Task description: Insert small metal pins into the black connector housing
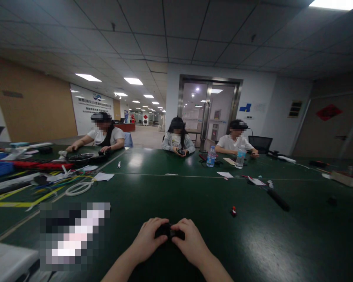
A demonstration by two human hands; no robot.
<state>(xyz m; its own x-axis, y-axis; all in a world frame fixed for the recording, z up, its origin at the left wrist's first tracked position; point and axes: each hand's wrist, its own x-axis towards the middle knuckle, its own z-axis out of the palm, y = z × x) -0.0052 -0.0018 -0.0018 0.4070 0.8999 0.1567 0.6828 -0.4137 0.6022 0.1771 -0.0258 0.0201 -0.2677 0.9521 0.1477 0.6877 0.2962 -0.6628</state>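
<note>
My left hand (148, 239) and my right hand (189, 242) meet low in the middle of the view, just above the dark green table (170, 196). Both have their fingers curled round a small black object (169, 232) held between them. What the object is I cannot make out. A small red piece (233, 211) lies on the table a short way beyond my right hand.
Three other people sit along the far side, each busy with their own hands. Two water bottles (211, 156) stand near the right one. Cables, a white ring (79, 188) and trays crowd the left. A black cylinder (278, 199) lies to the right.
</note>
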